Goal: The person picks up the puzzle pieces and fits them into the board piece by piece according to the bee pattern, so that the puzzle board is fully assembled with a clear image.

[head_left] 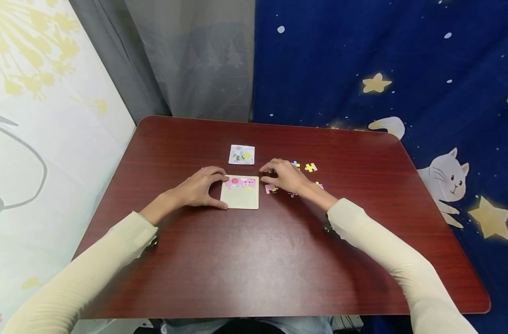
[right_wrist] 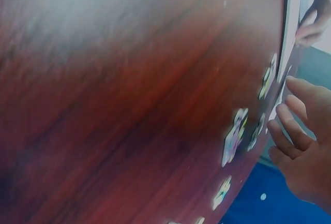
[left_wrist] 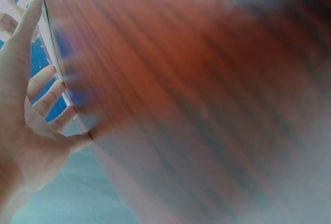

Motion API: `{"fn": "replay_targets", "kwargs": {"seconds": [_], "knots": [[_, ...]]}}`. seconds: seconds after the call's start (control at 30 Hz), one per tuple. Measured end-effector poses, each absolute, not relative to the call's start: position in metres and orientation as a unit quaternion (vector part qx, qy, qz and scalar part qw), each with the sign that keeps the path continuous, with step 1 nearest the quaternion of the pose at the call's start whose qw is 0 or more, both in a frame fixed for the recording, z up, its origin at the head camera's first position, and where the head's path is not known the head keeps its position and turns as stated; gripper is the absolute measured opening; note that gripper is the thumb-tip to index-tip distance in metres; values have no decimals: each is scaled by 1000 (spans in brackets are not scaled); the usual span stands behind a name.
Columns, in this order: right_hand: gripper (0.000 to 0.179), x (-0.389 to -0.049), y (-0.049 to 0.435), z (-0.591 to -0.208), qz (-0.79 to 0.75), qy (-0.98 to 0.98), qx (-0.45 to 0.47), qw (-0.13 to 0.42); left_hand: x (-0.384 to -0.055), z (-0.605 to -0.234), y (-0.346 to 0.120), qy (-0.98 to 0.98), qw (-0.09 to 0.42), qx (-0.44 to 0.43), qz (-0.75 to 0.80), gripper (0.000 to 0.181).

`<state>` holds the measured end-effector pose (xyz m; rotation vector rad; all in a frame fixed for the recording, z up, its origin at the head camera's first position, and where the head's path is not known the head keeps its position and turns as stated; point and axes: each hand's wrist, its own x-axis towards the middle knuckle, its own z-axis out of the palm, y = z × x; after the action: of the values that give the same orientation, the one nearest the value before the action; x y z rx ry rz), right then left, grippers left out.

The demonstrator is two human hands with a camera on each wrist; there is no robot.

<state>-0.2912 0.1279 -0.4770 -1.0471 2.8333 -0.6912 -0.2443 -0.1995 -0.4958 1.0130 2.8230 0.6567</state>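
A pale square puzzle board (head_left: 242, 198) lies on the table, with a pink strip of fitted puzzle pieces (head_left: 240, 183) along its far side. My left hand (head_left: 201, 188) spans its left side, fingers and thumb spread and touching the edge; the left wrist view shows that hand (left_wrist: 36, 125) with its fingers extended. Just right of the board, my right hand (head_left: 285, 175) hovers with loosely bent fingers. Nothing shows between the fingers of the right hand (right_wrist: 305, 141) in the right wrist view. One loose puzzle piece (head_left: 271, 189) lies below its fingertips.
Beyond the board lies a small picture card (head_left: 241, 155) with a bee on it. Several loose pieces, including a yellow puzzle piece (head_left: 311, 167), lie around my right hand and wrist. The reddish-brown table (head_left: 254, 264) backs onto grey and blue curtains (head_left: 320, 60).
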Motion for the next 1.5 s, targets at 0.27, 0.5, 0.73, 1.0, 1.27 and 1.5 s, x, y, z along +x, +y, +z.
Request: {"fn": "replay_targets", "kwargs": {"seconds": [0.27,0.5,0.73,1.0,1.27,1.5], "knots": [[33,-308,143,-476,-194,932,-307,12,-244,-495,-200,918,37,330,216,93],[43,-319,150,-474,-167,938,-301,27,-243,-495,-200,916,38,330,223,93],[34,-321,154,-473,-165,938,-302,41,-244,-496,-199,914,29,335,227,91],[33,-320,153,-473,-171,939,-296,35,-245,-496,-200,913,32,336,229,92],[33,-313,146,-466,-184,933,-309,30,-245,-494,-200,916,38,329,227,91],[32,-302,134,-464,-198,923,-328,35,-244,-493,-199,915,41,329,229,90]]}}
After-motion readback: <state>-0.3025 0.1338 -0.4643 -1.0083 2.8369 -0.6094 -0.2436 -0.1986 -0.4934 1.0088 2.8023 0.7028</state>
